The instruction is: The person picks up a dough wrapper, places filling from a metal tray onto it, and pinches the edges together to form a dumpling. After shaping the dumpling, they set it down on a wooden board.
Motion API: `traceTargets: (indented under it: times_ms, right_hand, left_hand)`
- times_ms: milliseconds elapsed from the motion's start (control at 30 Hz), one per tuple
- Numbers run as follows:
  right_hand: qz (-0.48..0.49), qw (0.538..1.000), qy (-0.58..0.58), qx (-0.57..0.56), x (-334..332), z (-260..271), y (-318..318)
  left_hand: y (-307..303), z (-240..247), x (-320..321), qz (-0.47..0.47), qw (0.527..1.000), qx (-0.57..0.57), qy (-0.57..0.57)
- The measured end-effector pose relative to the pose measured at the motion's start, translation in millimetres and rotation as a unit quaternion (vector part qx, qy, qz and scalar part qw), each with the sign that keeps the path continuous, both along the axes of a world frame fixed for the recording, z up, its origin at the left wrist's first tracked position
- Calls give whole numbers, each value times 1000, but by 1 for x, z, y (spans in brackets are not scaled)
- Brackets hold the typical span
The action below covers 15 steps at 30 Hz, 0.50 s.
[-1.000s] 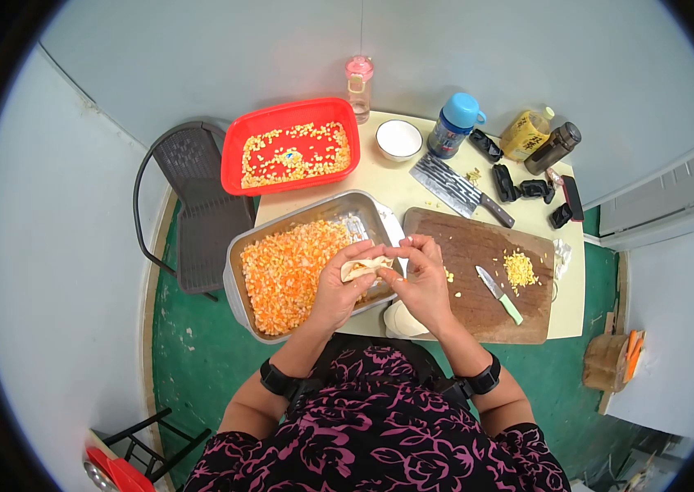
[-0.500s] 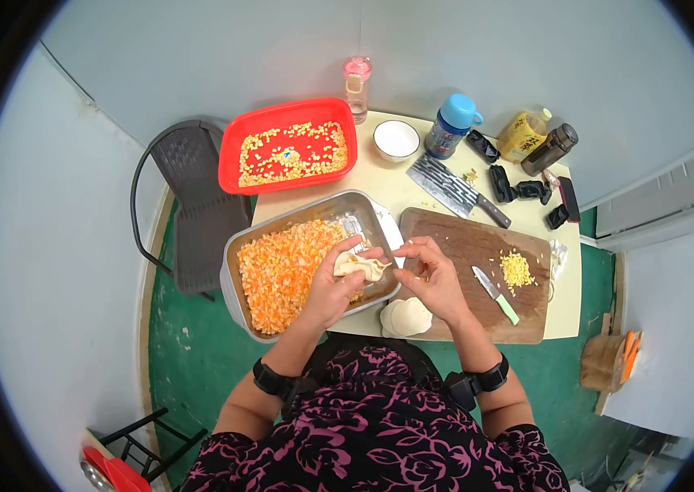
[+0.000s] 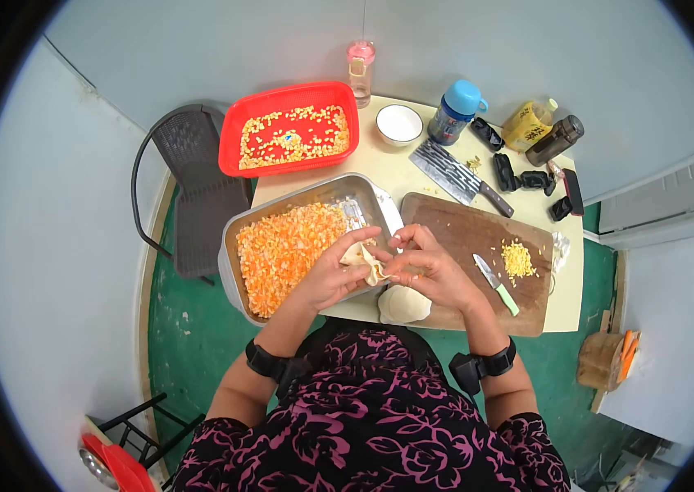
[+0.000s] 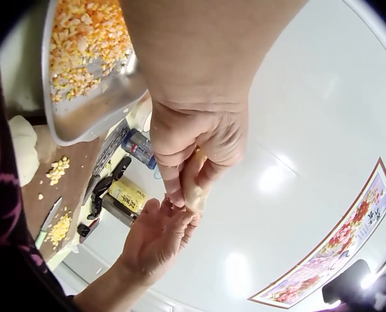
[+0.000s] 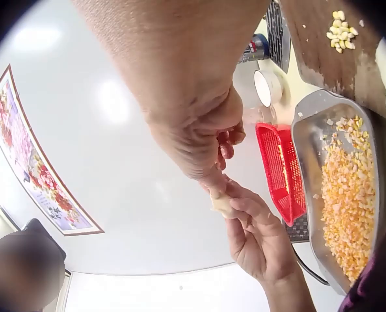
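My left hand (image 3: pixel 332 277) holds a folded dumpling (image 3: pixel 361 259) between thumb and fingers, above the near right corner of the metal pan. At its right end, my right hand (image 3: pixel 433 271) pinches the edge of the wrapper. In the left wrist view the dumpling (image 4: pixel 194 188) shows pale between both hands' fingertips; the right wrist view also has the dumpling (image 5: pixel 223 205) where the fingertips meet. A stack of round dough wrappers (image 3: pixel 404 304) sits just below the right hand, at the table's near edge. Orange and pale chopped filling (image 3: pixel 285 258) fills much of the pan (image 3: pixel 236 238).
Right of the pan lies a wooden cutting board (image 3: pixel 453 238) with a green-handled knife (image 3: pixel 496 284) and chopped yellow bits (image 3: pixel 518 259). Behind are a cleaver (image 3: pixel 449 174), a white bowl (image 3: pixel 399 125), a red basket (image 3: pixel 234 131) of kernels and several bottles. A chair (image 3: pixel 199 213) stands left.
The right hand was apart from the dumpling half a second ago; now its fingers pinch the right end. The left hand keeps holding the dumpling, and the head view has shifted slightly.
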State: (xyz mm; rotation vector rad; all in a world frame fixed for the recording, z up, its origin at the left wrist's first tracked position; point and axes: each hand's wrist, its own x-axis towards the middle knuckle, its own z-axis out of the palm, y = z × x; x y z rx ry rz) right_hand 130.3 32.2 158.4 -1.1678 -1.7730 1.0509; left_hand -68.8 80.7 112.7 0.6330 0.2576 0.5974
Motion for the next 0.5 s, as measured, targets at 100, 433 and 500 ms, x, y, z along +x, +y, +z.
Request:
traceTargets:
  times_ms: [100,433,500]
  right_hand:
    - [42,996,-57,49,4,9,6]
    - [84,993,-45,66,3,15,14]
    - [87,992,-49,72,1,17,15]
  left_hand:
    - [1,2,0,-18,1000,-2,21]
    - [0,9,1,-52,998,4,41]
    - [0,11,1,-55,998,0,39]
